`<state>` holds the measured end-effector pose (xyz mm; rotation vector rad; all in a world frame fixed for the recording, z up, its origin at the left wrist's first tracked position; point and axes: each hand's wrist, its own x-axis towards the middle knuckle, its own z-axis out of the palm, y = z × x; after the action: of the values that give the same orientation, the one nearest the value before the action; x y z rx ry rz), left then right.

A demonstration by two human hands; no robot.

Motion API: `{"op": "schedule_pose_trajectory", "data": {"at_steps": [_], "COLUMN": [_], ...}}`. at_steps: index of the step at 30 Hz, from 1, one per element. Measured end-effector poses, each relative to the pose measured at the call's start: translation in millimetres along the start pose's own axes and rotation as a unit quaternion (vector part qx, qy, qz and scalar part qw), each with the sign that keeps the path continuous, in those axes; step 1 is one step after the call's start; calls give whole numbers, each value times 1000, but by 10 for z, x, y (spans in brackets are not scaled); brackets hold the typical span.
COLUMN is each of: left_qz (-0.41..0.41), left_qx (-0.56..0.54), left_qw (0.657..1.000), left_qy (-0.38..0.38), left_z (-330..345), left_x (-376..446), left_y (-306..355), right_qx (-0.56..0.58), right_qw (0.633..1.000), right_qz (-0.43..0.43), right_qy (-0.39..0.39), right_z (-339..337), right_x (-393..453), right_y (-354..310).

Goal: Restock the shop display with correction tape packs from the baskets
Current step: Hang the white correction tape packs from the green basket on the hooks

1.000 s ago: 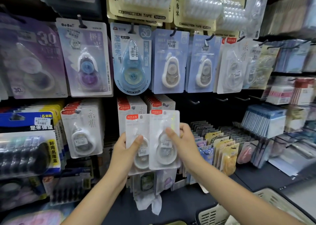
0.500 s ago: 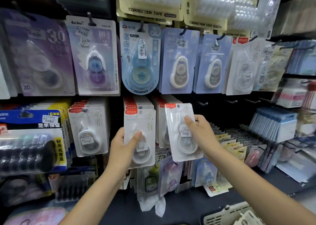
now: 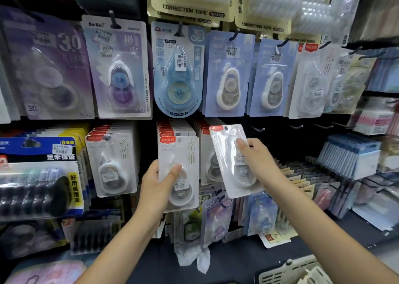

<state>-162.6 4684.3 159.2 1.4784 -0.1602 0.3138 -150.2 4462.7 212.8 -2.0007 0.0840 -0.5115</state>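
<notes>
My left hand (image 3: 158, 185) grips a white correction tape pack (image 3: 183, 154) with a red corner label, held upright against a full row of the same packs (image 3: 172, 128) on a peg. My right hand (image 3: 255, 160) holds a second white correction tape pack (image 3: 226, 150), tilted left, its hang hole up near the neighbouring row of packs (image 3: 204, 145). A beige basket (image 3: 285, 270) with more packs sits at the bottom right edge, partly cut off.
Pegboard wall full of hanging correction tape packs: purple (image 3: 117, 67), blue (image 3: 178, 72), pale blue (image 3: 228, 74). Empty hooks (image 3: 259, 129) stick out to the right of my right hand. Racks of small cards (image 3: 302, 175) fill the lower right. A dark shelf (image 3: 237, 262) runs below.
The two packs were held together overlapping; my hands have parted and risen. My right hand has carried its pack up and right, tilting it toward the pegs.
</notes>
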Motion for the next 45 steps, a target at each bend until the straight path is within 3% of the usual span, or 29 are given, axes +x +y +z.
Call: {"op": "schedule_pose_trajectory", "data": {"at_steps": [11,22,23,25,27,29,32,35,37,39,42,45], "left_qz": [4,-15,-16,-17,-15,-14,-11,-9,26,87,183,216], "left_qx": [-7,-16,-16,-10,-9,-16,-31,-31,15,136,318,394], "left_qw": [1000,1000,1000,1000,1000,999,998,995,995,984,929,891], "left_qy": [-6,-10,-13,-19,-25,-31,-55,-95,-96,-74,-50,-66], "left_z": [-16,72,76,82,100,137,207,242,220,151,28,-28], "left_x": [18,-3,-7,-11,-14,-32,-77,-112,-112,-81,-30,-17], "left_y": [36,6,3,-1,0,11,21,37,38,10,-42,-104], "right_qx": [18,-58,-73,-113,-80,20,183,245,259,236,174,147], "right_qw": [1000,998,997,989,981,990,976,961,961,970,984,988], "right_qz": [-9,-6,-5,-22,-70,-96,-67,-60,-56,-51,-43,-32], "right_qy": [14,-1,7,92,165,99,-101,-114,-78,-40,-5,-26], "right_z": [184,564,581,598,617,654,740,750,647,504,286,182], "right_x": [-29,314,309,227,38,-205,-603,-748,-691,-566,-358,-274], "right_y": [188,295,304,325,314,318,265,267,228,190,163,218]}}
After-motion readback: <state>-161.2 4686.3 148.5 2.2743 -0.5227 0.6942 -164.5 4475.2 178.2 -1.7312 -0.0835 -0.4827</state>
